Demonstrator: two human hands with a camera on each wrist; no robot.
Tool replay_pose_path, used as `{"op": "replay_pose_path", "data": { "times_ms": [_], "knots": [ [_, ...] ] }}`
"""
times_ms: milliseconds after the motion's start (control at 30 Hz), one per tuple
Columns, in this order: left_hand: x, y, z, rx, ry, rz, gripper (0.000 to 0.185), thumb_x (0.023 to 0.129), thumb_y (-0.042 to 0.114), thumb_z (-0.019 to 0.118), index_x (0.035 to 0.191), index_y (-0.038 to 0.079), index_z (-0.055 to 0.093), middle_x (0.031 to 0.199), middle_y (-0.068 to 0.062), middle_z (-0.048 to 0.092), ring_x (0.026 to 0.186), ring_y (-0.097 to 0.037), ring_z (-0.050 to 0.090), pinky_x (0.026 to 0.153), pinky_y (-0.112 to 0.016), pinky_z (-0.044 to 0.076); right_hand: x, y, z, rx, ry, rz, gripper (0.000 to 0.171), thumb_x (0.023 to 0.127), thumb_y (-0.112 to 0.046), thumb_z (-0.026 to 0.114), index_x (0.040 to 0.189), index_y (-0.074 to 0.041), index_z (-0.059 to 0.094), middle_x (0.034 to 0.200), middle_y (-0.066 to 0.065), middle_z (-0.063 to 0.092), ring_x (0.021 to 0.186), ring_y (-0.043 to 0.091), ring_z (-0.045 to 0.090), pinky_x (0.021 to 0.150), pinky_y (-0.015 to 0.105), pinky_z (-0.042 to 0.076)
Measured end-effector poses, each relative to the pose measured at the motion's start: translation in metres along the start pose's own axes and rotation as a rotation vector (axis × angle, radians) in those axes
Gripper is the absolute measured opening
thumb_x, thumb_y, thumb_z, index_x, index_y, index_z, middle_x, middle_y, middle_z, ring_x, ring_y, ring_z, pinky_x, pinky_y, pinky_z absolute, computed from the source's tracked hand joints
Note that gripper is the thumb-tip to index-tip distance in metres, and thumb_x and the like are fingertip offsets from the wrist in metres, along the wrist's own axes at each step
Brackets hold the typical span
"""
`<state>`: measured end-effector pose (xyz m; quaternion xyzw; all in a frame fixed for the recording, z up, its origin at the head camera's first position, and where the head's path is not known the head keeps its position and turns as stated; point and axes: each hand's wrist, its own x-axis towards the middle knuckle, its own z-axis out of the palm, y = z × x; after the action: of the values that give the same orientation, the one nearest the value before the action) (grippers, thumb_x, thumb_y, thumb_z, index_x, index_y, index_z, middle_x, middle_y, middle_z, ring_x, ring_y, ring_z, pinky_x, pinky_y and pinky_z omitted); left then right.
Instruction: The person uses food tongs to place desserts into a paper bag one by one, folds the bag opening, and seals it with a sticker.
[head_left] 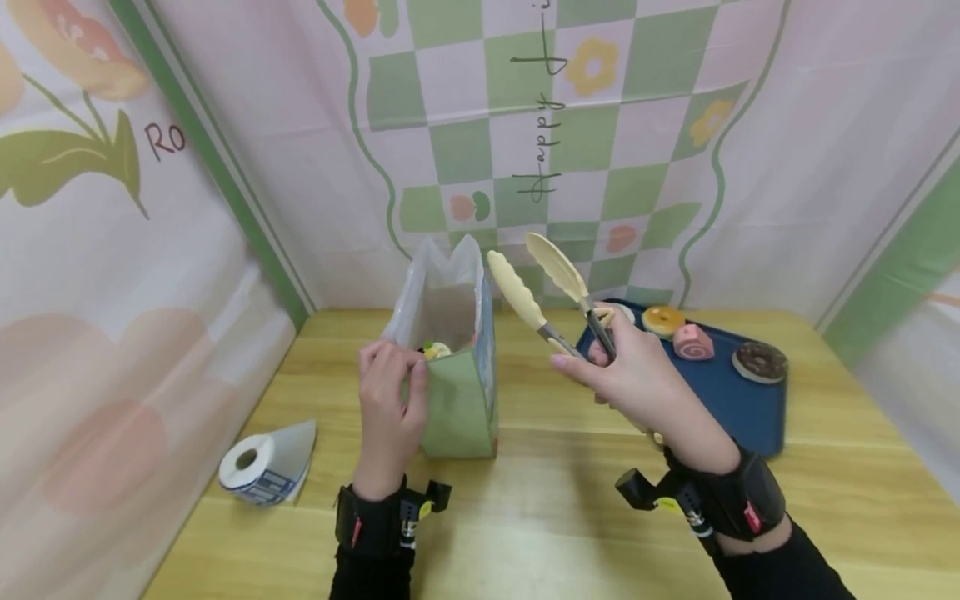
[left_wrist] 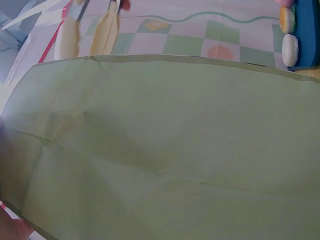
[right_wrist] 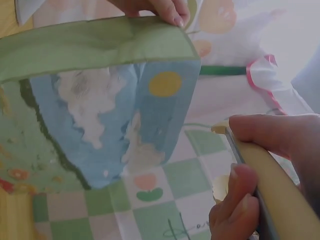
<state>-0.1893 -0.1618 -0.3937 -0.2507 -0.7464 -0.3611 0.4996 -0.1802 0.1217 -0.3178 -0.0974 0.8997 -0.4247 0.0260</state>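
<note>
A green paper bag (head_left: 459,408) stands upright with its top open, and a whitish, yellow and green item (head_left: 436,350) shows inside. My left hand (head_left: 390,400) pinches the bag's near rim at its left corner. In the right wrist view the bag's side (right_wrist: 100,110) carries a painted sky, clouds and a yellow sun. My right hand (head_left: 637,367) grips a pair of tongs (head_left: 558,287) with cream scalloped tips. The tips stand apart, nothing between them, pointing up and left beside the bag's top. In the left wrist view the tongs (left_wrist: 105,35) appear beyond the bag's rim.
Right of the bag lies a dark blue tray (head_left: 738,412) bearing a chocolate doughnut (head_left: 761,362), a pink swirl roll (head_left: 693,342) and a golden ring doughnut (head_left: 663,321). A roll of labels (head_left: 255,468) sits at the left on the wooden table (head_left: 540,533). Printed cloth (head_left: 300,150) hangs behind.
</note>
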Motion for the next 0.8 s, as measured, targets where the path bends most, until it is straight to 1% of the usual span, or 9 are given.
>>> {"op": "replay_pose_path", "data": {
  "times_ms": [167, 233, 300, 433, 500, 600, 700, 800],
  "knots": [
    [0.000, 0.000, 0.000, 0.000, -0.004, -0.008, 0.033, 0.102, 0.024, 0.047, 0.078, 0.004, 0.056, 0.073, -0.005, 0.054, 0.073, -0.019, 0.050, 0.093, -0.042, 0.037, -0.004, 0.018, -0.007, 0.018, 0.020, 0.039, 0.078, 0.080, -0.063, 0.068, 0.131, -0.015, 0.033, 0.077, 0.007, 0.043, 0.056, 0.020, 0.055, 0.050, 0.033, 0.044],
    [0.000, 0.001, 0.001, 0.001, -0.005, -0.007, 0.033, 0.102, 0.024, 0.047, 0.078, 0.004, 0.056, 0.073, -0.005, 0.055, 0.073, -0.019, 0.050, 0.093, -0.042, 0.037, -0.006, 0.025, -0.011, 0.013, 0.039, 0.048, 0.078, 0.081, -0.063, 0.067, 0.129, -0.013, 0.032, 0.079, 0.007, 0.040, 0.056, 0.018, 0.052, 0.050, 0.032, 0.043],
    [0.000, 0.001, 0.001, -0.002, -0.003, -0.004, 0.033, 0.102, 0.024, 0.047, 0.078, 0.004, 0.056, 0.073, -0.005, 0.055, 0.073, -0.019, 0.050, 0.092, -0.042, 0.037, -0.008, 0.031, -0.016, 0.007, 0.068, 0.053, 0.077, 0.082, -0.062, 0.066, 0.129, -0.011, 0.032, 0.081, 0.007, 0.039, 0.056, 0.018, 0.052, 0.051, 0.032, 0.045],
    [0.000, 0.001, 0.002, -0.005, -0.004, -0.001, 0.032, 0.102, 0.023, 0.047, 0.078, 0.004, 0.057, 0.073, -0.005, 0.055, 0.074, -0.019, 0.050, 0.092, -0.042, 0.037, -0.012, 0.043, -0.025, -0.035, 0.132, 0.052, 0.075, 0.084, -0.061, 0.065, 0.133, -0.014, 0.033, 0.082, 0.008, 0.040, 0.058, 0.018, 0.059, 0.053, 0.033, 0.050],
    [0.001, 0.002, 0.001, -0.005, -0.002, -0.001, 0.032, 0.102, 0.023, 0.047, 0.078, 0.004, 0.057, 0.073, -0.005, 0.055, 0.074, -0.020, 0.050, 0.093, -0.042, 0.037, -0.014, 0.048, -0.028, -0.047, 0.147, 0.061, 0.076, 0.084, -0.062, 0.065, 0.134, -0.015, 0.033, 0.082, 0.008, 0.042, 0.060, 0.019, 0.061, 0.054, 0.033, 0.052],
    [0.001, 0.002, 0.001, -0.007, 0.001, -0.003, 0.031, 0.102, 0.022, 0.047, 0.078, 0.004, 0.056, 0.073, -0.005, 0.055, 0.074, -0.019, 0.050, 0.093, -0.042, 0.037, -0.017, 0.056, -0.030, -0.045, 0.147, 0.080, 0.076, 0.085, -0.062, 0.063, 0.134, -0.013, 0.031, 0.083, 0.007, 0.041, 0.062, 0.020, 0.061, 0.056, 0.032, 0.052],
    [0.001, 0.002, 0.000, -0.007, 0.002, -0.006, 0.030, 0.101, 0.021, 0.048, 0.078, 0.004, 0.057, 0.074, -0.005, 0.055, 0.074, -0.019, 0.050, 0.094, -0.041, 0.037, -0.020, 0.064, -0.033, -0.050, 0.156, 0.091, 0.074, 0.085, -0.062, 0.062, 0.129, -0.009, 0.032, 0.084, 0.008, 0.041, 0.063, 0.020, 0.062, 0.059, 0.031, 0.053],
    [0.001, 0.002, 0.000, -0.007, 0.003, -0.002, 0.029, 0.101, 0.020, 0.048, 0.078, 0.004, 0.057, 0.074, -0.005, 0.055, 0.074, -0.019, 0.050, 0.093, -0.041, 0.036, -0.023, 0.073, -0.037, -0.056, 0.173, 0.108, 0.067, 0.085, -0.062, 0.062, 0.117, -0.010, 0.035, 0.083, 0.008, 0.040, 0.061, 0.021, 0.063, 0.058, 0.033, 0.054]
  ]
}}
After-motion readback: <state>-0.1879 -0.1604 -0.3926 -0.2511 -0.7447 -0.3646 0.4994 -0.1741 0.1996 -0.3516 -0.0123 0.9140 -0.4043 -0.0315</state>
